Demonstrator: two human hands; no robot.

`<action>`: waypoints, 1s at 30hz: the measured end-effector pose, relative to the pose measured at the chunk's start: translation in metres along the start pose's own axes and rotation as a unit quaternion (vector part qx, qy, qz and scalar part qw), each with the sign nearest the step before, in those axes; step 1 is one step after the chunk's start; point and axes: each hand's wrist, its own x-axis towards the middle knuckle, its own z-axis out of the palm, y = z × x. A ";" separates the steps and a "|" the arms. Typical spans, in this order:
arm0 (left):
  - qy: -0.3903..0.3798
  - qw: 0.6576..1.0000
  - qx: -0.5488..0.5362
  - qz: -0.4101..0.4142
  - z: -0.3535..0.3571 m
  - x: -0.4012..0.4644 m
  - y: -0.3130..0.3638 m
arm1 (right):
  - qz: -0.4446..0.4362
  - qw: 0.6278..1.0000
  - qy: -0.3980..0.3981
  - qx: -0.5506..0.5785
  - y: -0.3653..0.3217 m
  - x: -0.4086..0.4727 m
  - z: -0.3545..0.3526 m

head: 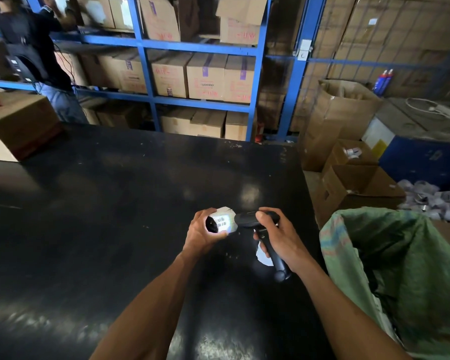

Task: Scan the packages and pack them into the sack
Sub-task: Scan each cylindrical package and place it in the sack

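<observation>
My left hand (202, 233) grips a small white package (222, 220) above the black table (115, 203); its barcode label faces up and is lit brightly. My right hand (279, 236) holds a black handheld scanner (260, 229) by the handle, with its head pointing left and almost touching the package. A green woven sack (400, 268) stands open at the table's right edge, just right of my right forearm. A small white piece (264, 257) shows on the table behind the scanner handle.
Open cardboard boxes (353, 188) and a heap of small white packages (431, 198) lie on the floor to the right. Blue shelving (146, 74) full of cartons stands behind the table. Another person (37, 55) works at the far left shelf. A carton (18, 126) sits at the table's left.
</observation>
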 end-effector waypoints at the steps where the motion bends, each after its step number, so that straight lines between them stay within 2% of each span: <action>1: 0.000 1.000 -0.002 -0.001 0.000 0.000 0.000 | 0.003 1.000 0.000 0.005 0.001 0.001 0.000; 7: -0.006 1.000 -0.006 -0.008 0.001 0.001 -0.005 | 0.016 1.000 -0.006 0.022 0.011 0.006 0.001; 13: 0.002 1.000 -0.001 -0.013 -0.003 0.001 -0.012 | 0.092 0.995 0.007 -0.023 0.038 0.005 0.006; 16: 0.007 1.000 0.002 -0.016 -0.004 0.000 -0.012 | 0.108 0.987 -0.009 -0.119 0.064 0.005 0.006; 19: 0.002 1.000 0.004 -0.023 -0.005 -0.002 -0.013 | 0.120 0.950 -0.014 -0.287 0.090 0.000 0.001; 21: -0.005 1.000 0.004 -0.030 -0.005 -0.004 -0.016 | 0.147 0.931 -0.007 -0.335 0.106 -0.005 0.000; 26: -0.021 0.999 0.025 -0.043 0.001 -0.008 -0.023 | 0.205 0.903 0.032 -0.377 0.136 -0.020 -0.001; 30: -0.031 0.998 0.024 -0.046 0.008 -0.009 -0.021 | 0.238 0.906 0.026 -0.348 0.148 -0.027 -0.007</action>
